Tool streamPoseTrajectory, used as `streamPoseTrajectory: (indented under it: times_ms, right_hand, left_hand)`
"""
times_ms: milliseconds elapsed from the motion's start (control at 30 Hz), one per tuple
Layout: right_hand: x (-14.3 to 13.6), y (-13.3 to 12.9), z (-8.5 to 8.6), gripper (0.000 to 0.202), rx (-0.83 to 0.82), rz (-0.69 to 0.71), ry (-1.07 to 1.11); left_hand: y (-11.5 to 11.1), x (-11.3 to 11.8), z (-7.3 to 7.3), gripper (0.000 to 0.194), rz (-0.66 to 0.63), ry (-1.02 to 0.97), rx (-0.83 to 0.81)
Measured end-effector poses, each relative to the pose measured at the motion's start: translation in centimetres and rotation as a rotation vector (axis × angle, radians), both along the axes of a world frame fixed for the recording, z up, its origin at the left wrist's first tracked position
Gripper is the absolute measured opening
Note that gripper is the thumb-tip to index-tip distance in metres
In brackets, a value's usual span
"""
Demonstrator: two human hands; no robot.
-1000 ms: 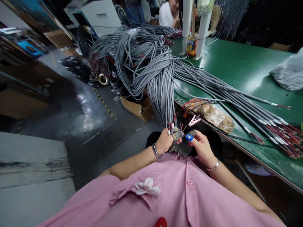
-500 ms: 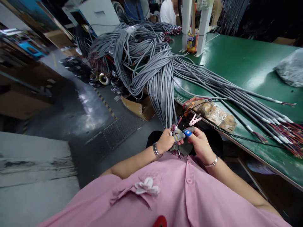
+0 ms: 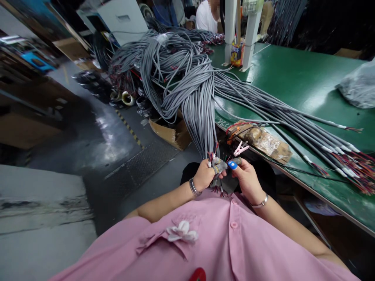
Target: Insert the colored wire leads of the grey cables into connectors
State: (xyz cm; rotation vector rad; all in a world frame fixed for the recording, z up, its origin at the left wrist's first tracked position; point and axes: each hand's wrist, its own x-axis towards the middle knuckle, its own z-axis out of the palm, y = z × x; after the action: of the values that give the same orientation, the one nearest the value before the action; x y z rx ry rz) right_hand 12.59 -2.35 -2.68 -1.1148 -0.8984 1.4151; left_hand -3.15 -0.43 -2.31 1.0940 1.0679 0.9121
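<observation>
A thick bundle of grey cables hangs off the bench edge down to my lap. My left hand, with grey finger covers, is closed around a cable end near the loose coloured wires. Close beside it, my right hand pinches with thumb and forefinger; a blue cover is on the thumb. Thin wire tips show between the two hands, but what the right fingers grip is too small to make out. Just above the right hand is a pink clothes peg, on the bench's edge.
More grey cables with stripped ends lie across the green bench. A tape-wrapped wooden block sits at its near edge. An open cardboard box stands on the floor. Someone in a white top is behind the bench posts.
The hands have hardly moved. Several thin wire tips now show fanned out between my fingers, and the coloured wires by my left hand have shifted slightly left.
</observation>
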Motion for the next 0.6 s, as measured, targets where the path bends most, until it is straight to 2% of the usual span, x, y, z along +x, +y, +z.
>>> streamPoseTrajectory:
  times_ms: [367, 500, 600]
  right_hand:
    - [-0.1, -0.1, 0.2, 0.026, -0.014, -0.002, 0.015]
    - [0.4, -0.2, -0.2, 0.026, -0.014, 0.036, 0.06]
    - [1.4, 0.1, -0.8, 0.031, -0.015, -0.014, 0.166]
  left_hand:
    - [-0.2, 0.6, 1.5, 0.034, 0.086, 0.003, -0.023]
    - [0.0, 0.3, 1.4, 0.033, 0.058, -0.005, -0.042]
    - [0.4, -0.2, 1.5, 0.031, 0.014, -0.024, -0.058]
